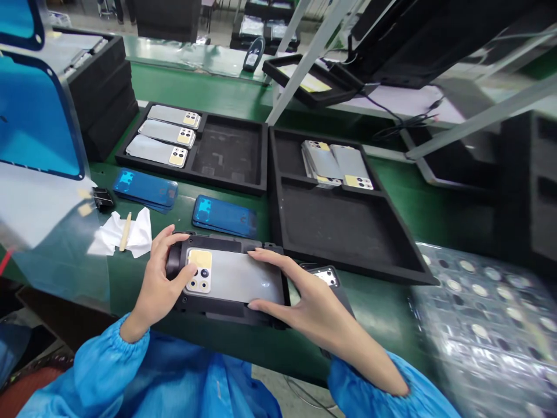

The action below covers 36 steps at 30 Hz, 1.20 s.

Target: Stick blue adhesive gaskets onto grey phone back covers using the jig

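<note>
In the head view a silver-grey phone back panel (243,276), with a yellow-and-white camera block, lies face up in a black fixture (217,310). My left hand (161,278) curls round the fixture's left end, its thumb pressing on the camera block. At the opposite end, my right hand (300,284) spans the panel, with thumb and fingertips on its two long edges. Just behind the fixture are stacked blue film-covered panels (226,216). Part of a dark plate with a white section (327,276) shows beyond my right hand.
A black tray (230,148) holds three silver phone panels; another tray (339,226) holds several more. More blue panels (145,188) lie left, near white tissue (141,232) with a wooden stick (126,232). Clear plastic blister trays (487,325) sit right. A metal frame post (304,61) rises behind.
</note>
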Available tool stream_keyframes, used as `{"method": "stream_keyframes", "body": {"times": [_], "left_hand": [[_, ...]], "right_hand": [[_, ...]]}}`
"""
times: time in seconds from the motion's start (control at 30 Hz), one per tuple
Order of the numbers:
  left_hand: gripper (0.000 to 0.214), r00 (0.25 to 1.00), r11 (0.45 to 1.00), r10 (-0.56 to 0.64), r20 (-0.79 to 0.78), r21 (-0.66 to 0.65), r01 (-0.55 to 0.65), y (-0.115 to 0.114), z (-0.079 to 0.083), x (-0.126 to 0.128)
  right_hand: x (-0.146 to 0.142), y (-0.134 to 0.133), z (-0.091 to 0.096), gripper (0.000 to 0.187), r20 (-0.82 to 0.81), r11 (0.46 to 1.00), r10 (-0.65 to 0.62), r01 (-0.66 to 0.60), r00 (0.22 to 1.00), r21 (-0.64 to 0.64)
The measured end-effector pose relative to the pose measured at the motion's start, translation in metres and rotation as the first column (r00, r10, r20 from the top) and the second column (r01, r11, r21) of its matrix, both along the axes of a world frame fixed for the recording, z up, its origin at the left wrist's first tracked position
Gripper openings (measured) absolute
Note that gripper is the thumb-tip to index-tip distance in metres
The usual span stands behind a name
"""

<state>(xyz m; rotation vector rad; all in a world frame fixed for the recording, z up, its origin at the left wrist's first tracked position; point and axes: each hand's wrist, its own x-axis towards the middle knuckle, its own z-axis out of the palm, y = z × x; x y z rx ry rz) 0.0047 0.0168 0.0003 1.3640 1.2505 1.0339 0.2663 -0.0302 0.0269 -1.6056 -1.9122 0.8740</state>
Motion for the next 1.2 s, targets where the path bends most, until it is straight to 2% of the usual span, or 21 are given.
{"method": "stream_keyframes", "body": {"times": [0.27,0.43,0.63,0.77,0.93,1.2], "left_hand": [[0.033,1.000,1.000,-0.013,-0.013,0.007,0.013,0.000,0.001,0.000],[0.032,0.999,0.998,-0.045,-0.003,-0.042,0.045,-0.003,0.003,-0.001],[0.030,0.998,0.993,-0.054,0.016,-0.108,0.056,-0.005,0.010,0.000],[0.029,0.998,0.990,-0.061,0.025,-0.128,0.064,-0.004,0.012,0.001],[0.029,0.998,0.989,-0.066,0.015,-0.128,0.067,-0.005,0.011,0.001],[0.029,0.998,0.992,-0.064,-0.001,-0.109,0.064,-0.004,0.008,0.000]], "right_hand": [[0.002,-0.003,-0.007,0.053,0.041,0.998,0.011,-0.013,0.999,0.054],[0.005,-0.008,-0.012,0.052,0.111,0.995,-0.008,-0.004,0.994,0.101],[0.005,-0.012,-0.015,0.061,0.194,0.988,-0.033,0.003,0.980,0.155],[0.004,-0.010,-0.018,0.065,0.234,0.989,-0.030,-0.004,0.972,0.146],[0.005,-0.009,-0.017,0.059,0.173,0.983,0.003,-0.035,0.985,0.180],[0.004,-0.011,-0.026,0.036,0.084,0.973,0.053,-0.071,0.995,0.220]]}}
